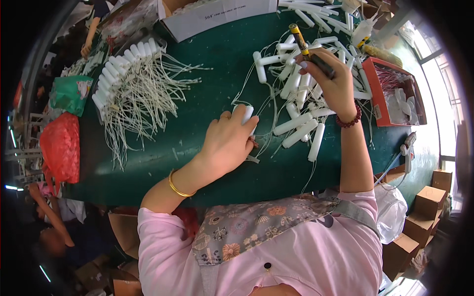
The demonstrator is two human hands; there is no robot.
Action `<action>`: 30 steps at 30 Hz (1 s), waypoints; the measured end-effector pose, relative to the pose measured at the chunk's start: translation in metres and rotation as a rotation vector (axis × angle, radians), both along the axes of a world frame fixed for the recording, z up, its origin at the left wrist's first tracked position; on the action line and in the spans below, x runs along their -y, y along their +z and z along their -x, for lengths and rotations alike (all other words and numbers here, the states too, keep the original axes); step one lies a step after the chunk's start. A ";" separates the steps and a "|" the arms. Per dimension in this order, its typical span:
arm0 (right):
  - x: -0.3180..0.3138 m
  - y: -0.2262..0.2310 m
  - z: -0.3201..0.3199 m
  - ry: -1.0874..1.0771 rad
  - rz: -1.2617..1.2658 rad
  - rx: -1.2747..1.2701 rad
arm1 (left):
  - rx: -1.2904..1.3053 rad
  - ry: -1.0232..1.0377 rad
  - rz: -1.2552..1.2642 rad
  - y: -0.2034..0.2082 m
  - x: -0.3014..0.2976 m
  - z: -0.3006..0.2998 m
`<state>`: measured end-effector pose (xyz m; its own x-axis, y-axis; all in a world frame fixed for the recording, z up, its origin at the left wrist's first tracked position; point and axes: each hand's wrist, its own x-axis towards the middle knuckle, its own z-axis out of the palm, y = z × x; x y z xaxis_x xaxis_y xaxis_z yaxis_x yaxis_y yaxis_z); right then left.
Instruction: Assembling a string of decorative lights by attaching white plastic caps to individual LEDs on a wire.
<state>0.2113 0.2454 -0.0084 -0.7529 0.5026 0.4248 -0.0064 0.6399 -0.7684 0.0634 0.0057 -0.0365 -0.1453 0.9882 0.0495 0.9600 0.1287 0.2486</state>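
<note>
My left hand (224, 138) is closed around a short white tube (248, 114) low over the green tabletop. Thin white wires trail from around it, and something small and reddish-brown (253, 142) shows beside the thumb. My right hand (332, 81) grips a slim black-and-yellow pen-shaped tool (299, 39), its yellow end pointing up and away to the left; its exact kind is unclear. Beneath that hand lies a loose heap of white tubes with wires (299, 129). Farther left, a row of similar white tubes (116, 69) stands side by side, wires spilling toward the middle.
An open white carton (217, 22) stands at the far edge. To the right are a red box of wires (377, 93) and a white plug or connector on a cable (408, 145). Red (60, 148) and green bags (71, 94) hang at the left. Other people's arms show there.
</note>
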 end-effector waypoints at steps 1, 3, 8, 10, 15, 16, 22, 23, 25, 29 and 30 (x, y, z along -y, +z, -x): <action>0.000 -0.003 0.002 0.013 -0.021 -0.010 | 0.034 -0.031 0.001 0.004 0.009 0.002; 0.006 0.002 0.003 0.010 0.000 -0.002 | 0.115 0.046 -0.063 0.018 0.020 0.010; 0.016 -0.006 0.010 -0.020 -0.005 0.042 | 0.067 0.318 0.103 0.026 0.016 0.033; 0.024 -0.006 0.012 -0.014 -0.046 0.062 | 0.042 0.244 0.201 0.013 0.012 0.028; 0.026 -0.016 0.017 -0.025 -0.129 0.093 | 0.107 0.228 0.245 0.015 -0.001 0.039; 0.025 -0.017 0.017 -0.033 -0.101 0.074 | 0.195 0.260 0.242 0.023 -0.006 0.043; 0.017 -0.019 0.016 -0.040 -0.357 -0.012 | 0.961 0.207 -0.207 0.027 -0.007 0.054; 0.017 -0.018 0.015 -0.041 -0.356 -0.013 | 0.960 0.207 -0.205 0.029 -0.004 0.055; 0.018 -0.017 0.013 -0.041 -0.434 -0.006 | 0.986 0.217 -0.206 0.031 0.001 0.057; 0.019 -0.015 0.013 -0.012 -0.524 -0.014 | 0.884 0.166 -0.249 0.034 0.005 0.051; 0.020 -0.013 0.012 -0.022 -0.581 0.002 | 0.885 0.171 -0.246 0.032 0.005 0.050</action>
<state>0.1989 0.2251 -0.0217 -0.7461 0.2026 0.6343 0.0127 0.9567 -0.2908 0.0139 0.0009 -0.0042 -0.3722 0.9264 0.0566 0.3815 0.0971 0.9193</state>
